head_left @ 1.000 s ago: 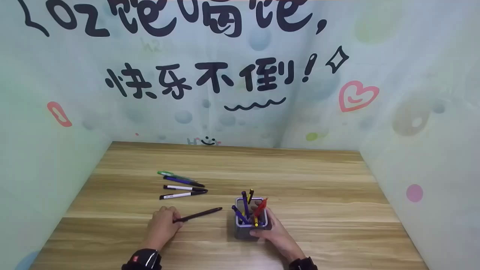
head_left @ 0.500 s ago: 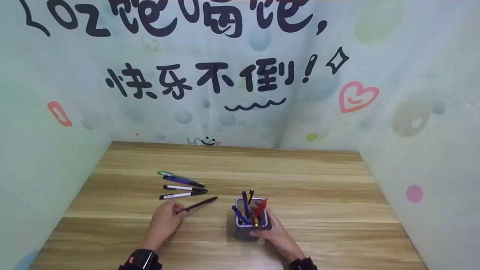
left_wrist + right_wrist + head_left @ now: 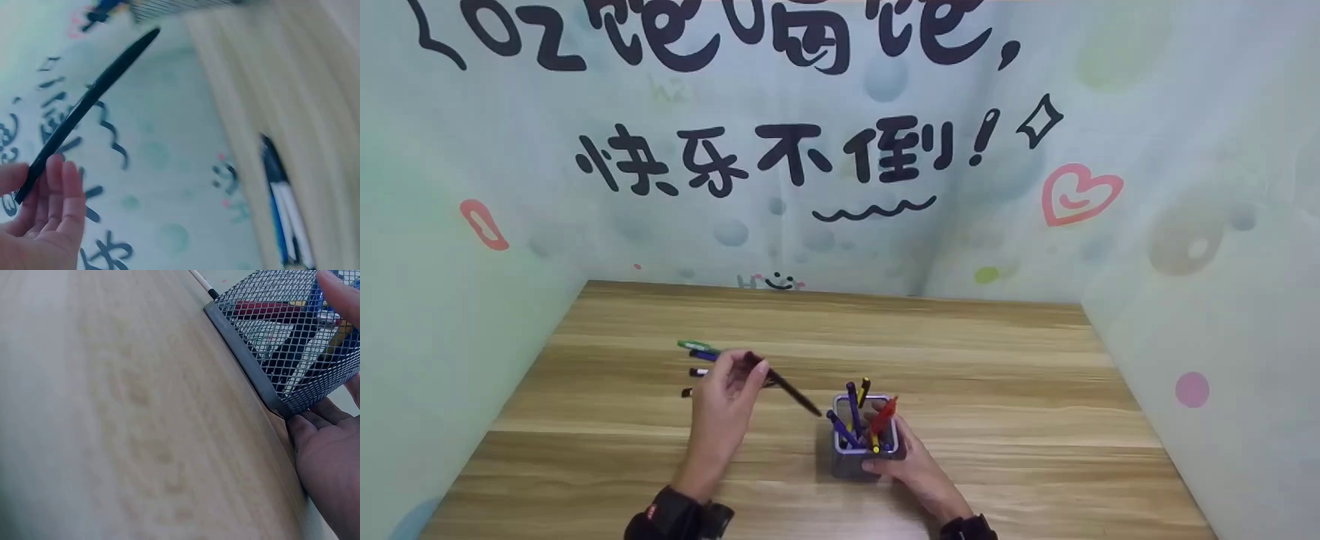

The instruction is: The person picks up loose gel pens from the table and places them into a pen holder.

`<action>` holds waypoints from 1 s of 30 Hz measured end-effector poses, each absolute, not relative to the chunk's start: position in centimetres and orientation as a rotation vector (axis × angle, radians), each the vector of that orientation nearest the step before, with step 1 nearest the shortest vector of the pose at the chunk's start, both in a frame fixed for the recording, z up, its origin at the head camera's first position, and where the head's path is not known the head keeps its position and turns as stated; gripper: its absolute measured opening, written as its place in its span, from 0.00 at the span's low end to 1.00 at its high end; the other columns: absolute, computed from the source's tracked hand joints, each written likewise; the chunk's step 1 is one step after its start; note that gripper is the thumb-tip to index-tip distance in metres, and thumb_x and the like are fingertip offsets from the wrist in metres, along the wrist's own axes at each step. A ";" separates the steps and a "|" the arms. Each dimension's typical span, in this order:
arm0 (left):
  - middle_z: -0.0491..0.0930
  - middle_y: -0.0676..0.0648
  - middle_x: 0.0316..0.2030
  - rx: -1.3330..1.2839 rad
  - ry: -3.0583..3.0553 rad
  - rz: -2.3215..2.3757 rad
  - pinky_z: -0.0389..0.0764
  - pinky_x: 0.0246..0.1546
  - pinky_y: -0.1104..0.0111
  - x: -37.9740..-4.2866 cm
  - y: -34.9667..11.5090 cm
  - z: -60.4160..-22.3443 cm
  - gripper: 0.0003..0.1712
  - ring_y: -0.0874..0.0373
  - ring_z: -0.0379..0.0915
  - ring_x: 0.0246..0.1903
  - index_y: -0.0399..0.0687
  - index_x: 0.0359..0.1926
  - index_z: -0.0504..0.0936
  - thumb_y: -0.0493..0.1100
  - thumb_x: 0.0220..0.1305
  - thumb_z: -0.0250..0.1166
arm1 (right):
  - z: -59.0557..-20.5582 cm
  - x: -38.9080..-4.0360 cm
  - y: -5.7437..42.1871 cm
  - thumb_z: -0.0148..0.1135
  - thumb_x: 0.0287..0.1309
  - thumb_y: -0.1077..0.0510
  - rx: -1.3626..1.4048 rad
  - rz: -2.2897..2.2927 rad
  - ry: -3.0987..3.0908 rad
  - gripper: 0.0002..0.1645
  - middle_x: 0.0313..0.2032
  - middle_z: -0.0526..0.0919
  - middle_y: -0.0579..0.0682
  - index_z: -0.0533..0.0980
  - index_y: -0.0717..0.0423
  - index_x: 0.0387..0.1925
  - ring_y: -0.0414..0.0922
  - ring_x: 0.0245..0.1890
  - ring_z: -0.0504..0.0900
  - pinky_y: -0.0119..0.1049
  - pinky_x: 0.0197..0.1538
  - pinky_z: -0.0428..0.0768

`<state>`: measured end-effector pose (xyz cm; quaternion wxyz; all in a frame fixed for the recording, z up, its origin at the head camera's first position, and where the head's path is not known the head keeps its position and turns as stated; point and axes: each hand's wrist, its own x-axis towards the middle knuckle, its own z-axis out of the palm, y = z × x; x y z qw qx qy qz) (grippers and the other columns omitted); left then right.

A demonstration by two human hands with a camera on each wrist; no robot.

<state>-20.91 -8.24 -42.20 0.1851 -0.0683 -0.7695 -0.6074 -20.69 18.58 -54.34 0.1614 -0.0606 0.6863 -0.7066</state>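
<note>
My left hand pinches a black pen at one end, between thumb and fingers. The pen slants down to the right, its far tip close to the left rim of a mesh pen holder. In the left wrist view the whole dark pen stretches out from the fingertips. My right hand grips the holder from its right side, thumb on the near face. Several pens stand inside it, among them a blue pen, a red pen and a yellow-and-black pen.
On the wooden table, a green pen, a blue pen and white-and-black pens lie left of the holder, partly hidden behind my left hand. A printed cloth hangs at the back, with pale walls on both sides.
My left hand has lifted the black pen off the table and carried it up, away from me and rightward, its far tip now pointing down toward the holder. My right hand stays on the holder.
</note>
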 end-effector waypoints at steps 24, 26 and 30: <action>0.80 0.41 0.49 -0.611 -2.640 -0.900 0.78 0.52 0.59 -21.3 -3.1 -44.3 0.17 0.47 0.77 0.48 0.43 0.53 0.77 0.40 0.64 0.56 | -54.7 -20.6 18.6 0.68 0.44 0.62 -0.208 -2.052 1.943 0.57 0.68 0.58 0.60 0.46 0.53 0.72 0.55 0.67 0.59 0.58 0.70 0.43; 0.79 0.40 0.49 -0.624 -2.701 -0.862 0.78 0.52 0.58 -21.4 -3.1 -44.5 0.17 0.46 0.77 0.49 0.44 0.53 0.77 0.39 0.63 0.57 | -54.8 -20.6 18.6 0.68 0.44 0.63 -0.231 -2.064 1.936 0.57 0.67 0.60 0.61 0.47 0.54 0.71 0.55 0.66 0.62 0.58 0.70 0.45; 0.79 0.39 0.49 -0.619 -2.736 -0.850 0.79 0.49 0.58 -21.5 -3.2 -44.6 0.18 0.46 0.77 0.47 0.44 0.53 0.77 0.38 0.61 0.58 | -54.9 -20.7 18.6 0.68 0.44 0.64 -0.256 -2.086 1.925 0.56 0.65 0.64 0.60 0.47 0.57 0.71 0.52 0.63 0.66 0.55 0.70 0.50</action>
